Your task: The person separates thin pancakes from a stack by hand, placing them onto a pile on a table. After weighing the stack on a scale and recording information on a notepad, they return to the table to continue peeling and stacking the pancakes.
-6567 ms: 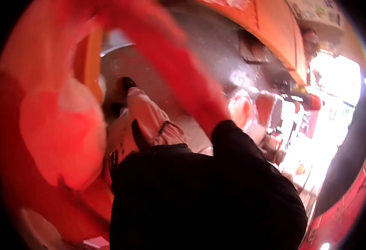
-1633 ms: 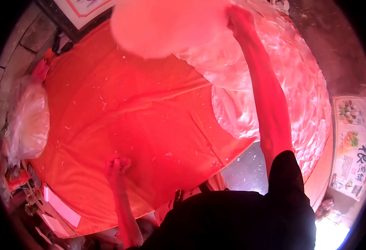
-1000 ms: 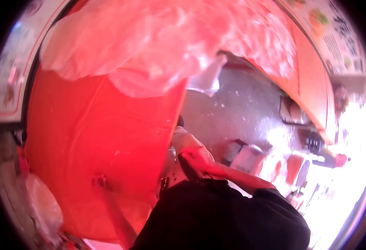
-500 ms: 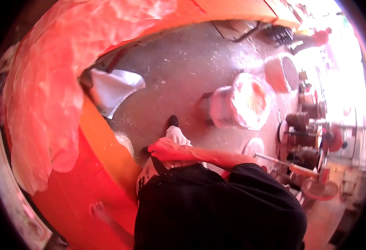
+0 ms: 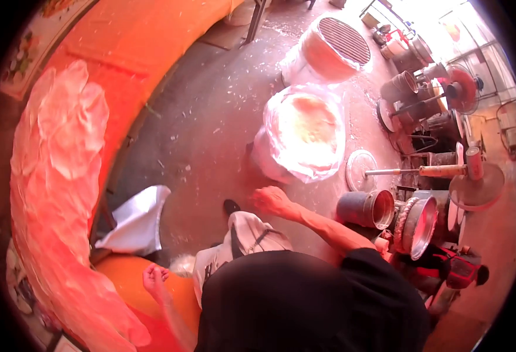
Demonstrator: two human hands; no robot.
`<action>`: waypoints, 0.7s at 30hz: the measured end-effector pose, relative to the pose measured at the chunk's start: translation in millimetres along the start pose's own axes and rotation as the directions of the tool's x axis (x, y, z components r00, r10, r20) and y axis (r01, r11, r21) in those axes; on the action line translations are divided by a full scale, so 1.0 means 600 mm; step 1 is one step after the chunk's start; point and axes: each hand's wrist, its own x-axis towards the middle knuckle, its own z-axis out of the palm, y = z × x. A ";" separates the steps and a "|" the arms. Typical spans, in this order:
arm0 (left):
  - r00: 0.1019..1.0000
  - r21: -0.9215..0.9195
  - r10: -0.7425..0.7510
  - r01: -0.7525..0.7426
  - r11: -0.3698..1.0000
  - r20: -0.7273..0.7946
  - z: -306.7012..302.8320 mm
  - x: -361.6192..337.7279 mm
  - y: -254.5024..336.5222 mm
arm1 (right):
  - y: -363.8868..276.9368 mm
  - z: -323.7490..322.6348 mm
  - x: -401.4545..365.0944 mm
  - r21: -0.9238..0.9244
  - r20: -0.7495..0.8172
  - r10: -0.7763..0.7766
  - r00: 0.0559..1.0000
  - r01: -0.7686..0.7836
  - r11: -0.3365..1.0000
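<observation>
My left hand hovers over the orange table edge, its fingers curled in with nothing visible in them. A long, thin, wrinkled pale sheet lies on the red covering to its left. Out in front of my body is my right hand, knuckles up and fingers folded, nothing seen in it. Just beyond it stands a tub lined with clear plastic, holding a pale mass. I wear a light apron over dark clothing.
Behind the tub is a plastic-wrapped drum with a ribbed top. White cloth hangs by the table. Metal pots, a round disc on a rod and a red fan stand at the right.
The view has turned, shifting the tub and drum leftward. My right hand has left my waist and reached out toward the tub. My left hand has come up beside the table edge.
</observation>
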 end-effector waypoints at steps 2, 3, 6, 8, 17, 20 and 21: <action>0.991 0.088 0.064 -0.074 0.993 0.114 0.073 0.028 0.053 | 0.012 -0.043 -0.020 0.292 0.028 0.307 0.951 -0.301 0.908; 0.984 0.103 0.084 -0.101 0.990 0.157 0.095 0.045 0.069 | 0.022 -0.055 -0.026 0.148 0.037 0.251 0.967 -0.254 0.956; 0.960 0.129 0.127 -0.163 0.978 0.252 0.147 0.099 0.129 | 0.033 -0.055 -0.043 0.043 -0.058 0.208 0.976 -0.206 0.978; 0.947 0.147 0.154 -0.201 0.968 0.283 0.173 0.136 0.175 | 0.006 -0.061 -0.028 0.054 -0.046 0.277 0.960 -0.274 0.960; 0.818 0.021 0.372 -0.423 0.906 0.438 0.350 0.340 0.428 | 0.055 -0.062 0.032 0.198 -0.076 0.731 0.678 -0.709 0.677; 0.682 -0.104 0.495 -0.529 0.842 0.539 0.463 0.354 0.555 | 0.070 -0.064 0.025 0.363 -0.095 0.835 0.542 -0.762 0.536; 0.592 -0.161 0.571 -0.600 0.783 0.569 0.499 0.354 0.596 | 0.070 -0.066 0.025 0.405 -0.095 0.858 0.504 -0.768 0.496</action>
